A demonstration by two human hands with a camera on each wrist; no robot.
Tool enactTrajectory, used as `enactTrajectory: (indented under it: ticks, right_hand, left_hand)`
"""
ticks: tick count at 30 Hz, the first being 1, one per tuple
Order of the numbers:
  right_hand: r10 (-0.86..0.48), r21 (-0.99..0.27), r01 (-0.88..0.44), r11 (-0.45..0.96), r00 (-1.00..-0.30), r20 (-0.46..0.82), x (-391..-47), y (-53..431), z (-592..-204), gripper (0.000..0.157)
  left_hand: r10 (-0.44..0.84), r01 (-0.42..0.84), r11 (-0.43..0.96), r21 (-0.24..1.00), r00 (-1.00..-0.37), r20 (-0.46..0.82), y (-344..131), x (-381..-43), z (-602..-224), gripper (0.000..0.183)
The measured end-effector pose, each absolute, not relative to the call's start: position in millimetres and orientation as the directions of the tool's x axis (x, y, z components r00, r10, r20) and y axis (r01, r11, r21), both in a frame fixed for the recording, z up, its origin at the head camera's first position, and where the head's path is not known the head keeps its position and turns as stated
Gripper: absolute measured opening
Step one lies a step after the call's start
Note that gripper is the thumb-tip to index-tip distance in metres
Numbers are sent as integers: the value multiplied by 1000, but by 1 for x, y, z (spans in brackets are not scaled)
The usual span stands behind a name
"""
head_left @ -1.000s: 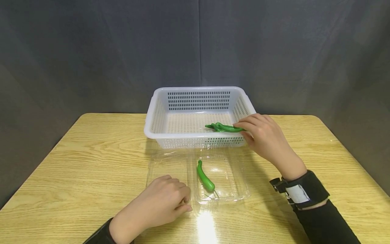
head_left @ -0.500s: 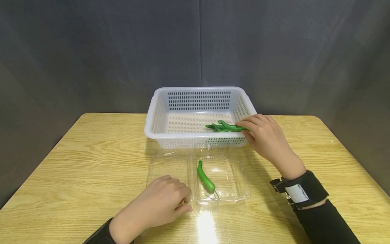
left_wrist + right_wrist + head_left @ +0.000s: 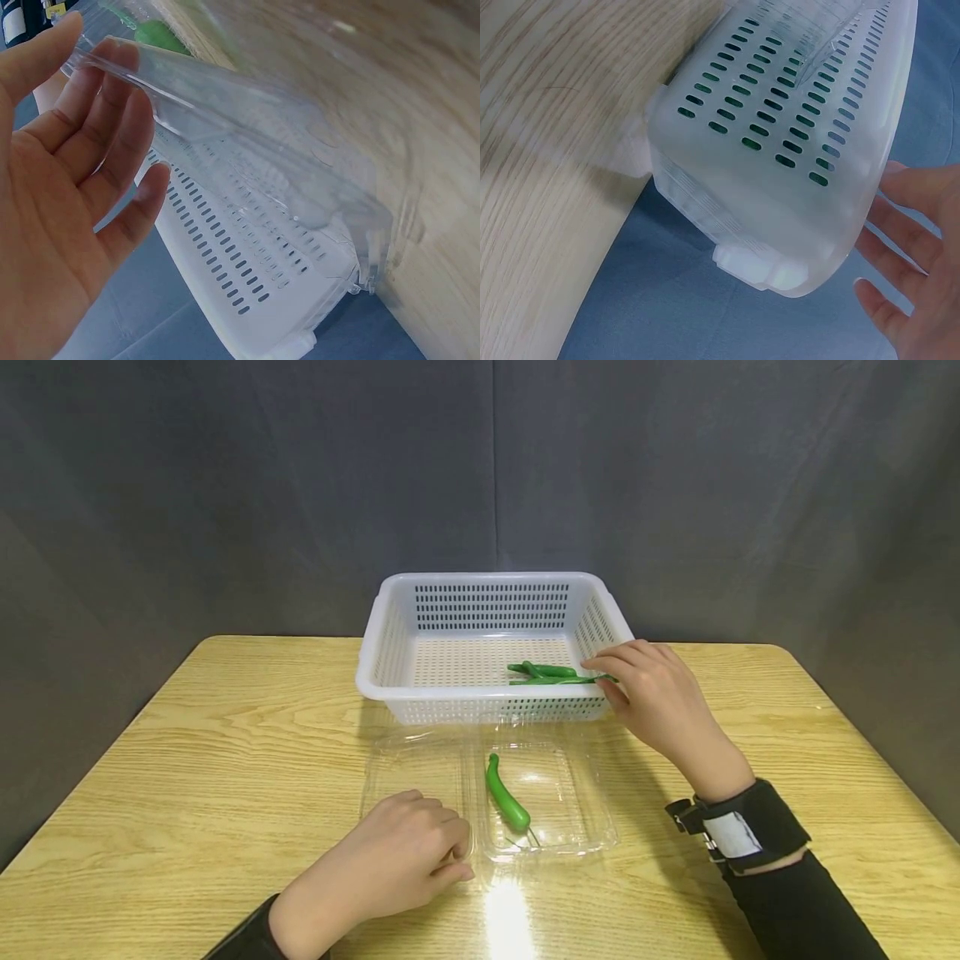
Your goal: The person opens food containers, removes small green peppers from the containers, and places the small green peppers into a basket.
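Note:
A white perforated plastic basket [image 3: 491, 693] holds several green chili peppers [image 3: 551, 671] at its front right. Over that corner my right hand [image 3: 652, 693] reaches in, a pepper's end between finger and thumb; whether they pinch it is unclear. In the right wrist view the rim partly hides those fingers. A clear plastic clamshell box [image 3: 577, 843] lies unfolded before the basket. One green chili pepper [image 3: 507, 797] is in its right half. My left hand [image 3: 397, 852] rests at the left half's front edge. Its loosely curved fingers [image 3: 112, 150] touch the plastic in the left wrist view.
All of this sits on a wood-grain table [image 3: 225, 760]. The basket stands near the back edge, before a dark grey curtain [image 3: 300, 485]. Black bands [image 3: 753, 827] go round the wrists.
The pepper at my right hand, raised half a second ago, has sunk lower and turned flatter among the others. My right hand has barely shifted; the left hand and the clamshell box stay put.

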State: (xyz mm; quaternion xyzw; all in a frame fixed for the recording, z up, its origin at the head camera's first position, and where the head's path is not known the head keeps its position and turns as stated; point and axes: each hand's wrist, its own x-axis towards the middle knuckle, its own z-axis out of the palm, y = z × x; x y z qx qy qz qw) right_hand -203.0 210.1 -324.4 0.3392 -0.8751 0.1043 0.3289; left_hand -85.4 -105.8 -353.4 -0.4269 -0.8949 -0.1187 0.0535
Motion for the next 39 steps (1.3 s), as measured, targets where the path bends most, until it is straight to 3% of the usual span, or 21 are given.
enactTrajectory:
  ticks: [22,39]
  right_hand:
    - [-588,70,-739,670,-471,658,-194,195,-314,27]
    - [-724,91,-799,595,-483,493,-169,163,-318,32]
  left_hand:
    - [750,779,608,154,-627,209,-107,-86,-352,31]
    - [751,774,608,176,-633,189,-106,-86,-353,31]
